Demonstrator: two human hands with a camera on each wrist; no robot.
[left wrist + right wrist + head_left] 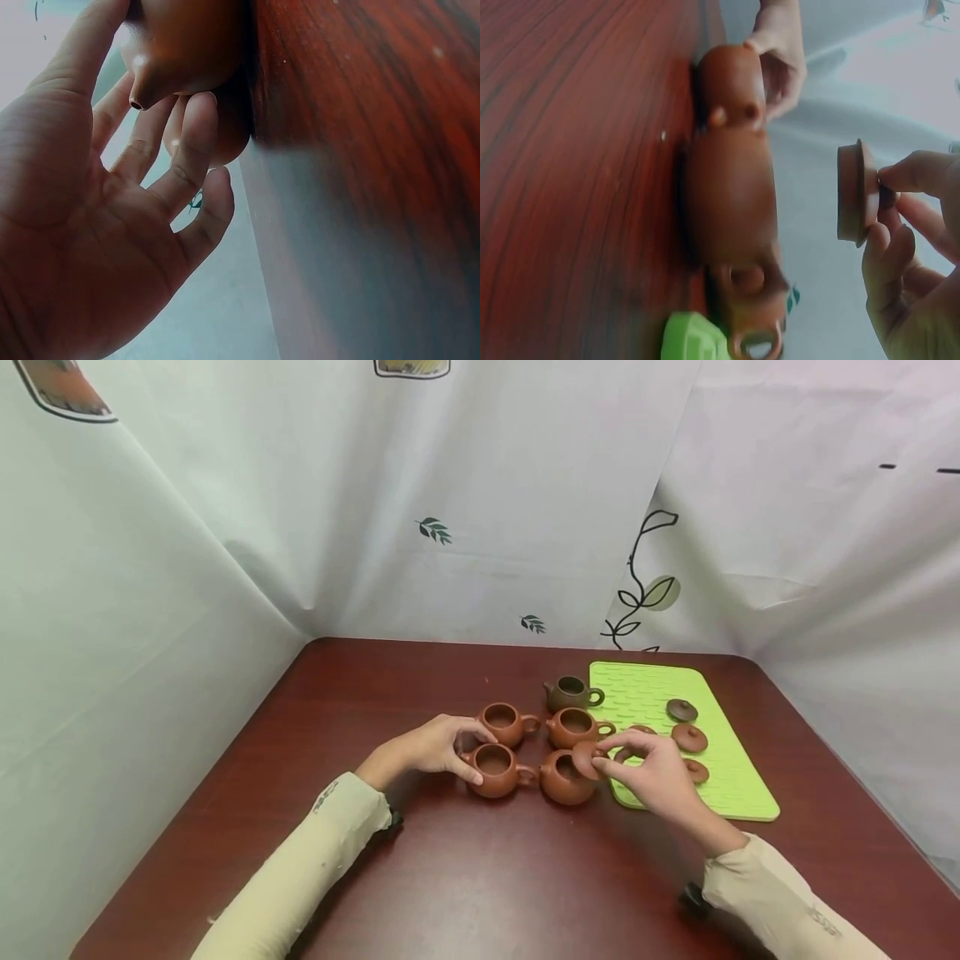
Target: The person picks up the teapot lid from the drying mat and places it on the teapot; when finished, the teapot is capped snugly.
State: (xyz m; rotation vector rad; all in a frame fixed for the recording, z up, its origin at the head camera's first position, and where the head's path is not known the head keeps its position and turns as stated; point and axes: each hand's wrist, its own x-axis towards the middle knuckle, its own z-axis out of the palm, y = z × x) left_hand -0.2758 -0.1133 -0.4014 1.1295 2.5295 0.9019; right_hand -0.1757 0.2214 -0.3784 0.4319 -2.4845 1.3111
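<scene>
My right hand [660,772] pinches a reddish-brown teapot lid [859,195] by its knob. The lid is tilted, above the right side of an open clay teapot [567,789] in the front row; the right wrist view shows it apart from the pot. With thumb and fingers spread round it, my left hand [435,746] holds the front-left teapot [495,783], whose spout [150,91] points toward the palm. Behind these stand two more reddish teapots, the back-left one [501,727] and the back-right one [573,735], both without lids.
A dark brown lidless teapot [564,697] stands farthest back. To the right, a light green mat [630,681] carries a dark lid [682,710] and several reddish lids, such as one lid [689,739] near its middle. White cloth [465,585] hangs behind the table [337,710].
</scene>
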